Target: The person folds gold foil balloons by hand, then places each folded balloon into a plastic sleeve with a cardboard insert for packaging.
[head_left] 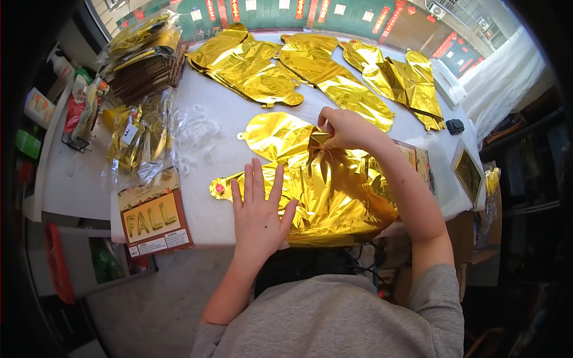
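While left hand (258, 213) flattens crinkled gold foil (337, 194), right hand (344, 129) pinches it.

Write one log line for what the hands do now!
left hand: flat on crinkly gold foil balloon | right hand: pinching its folded edge | nearby: orange FALL card pack

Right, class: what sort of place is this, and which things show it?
Probably a small packing bench in a workshop or shop: a white table spread with flat gold foil balloons, bagged sets stacked at its far left, and a printed FALL card near the left hand.
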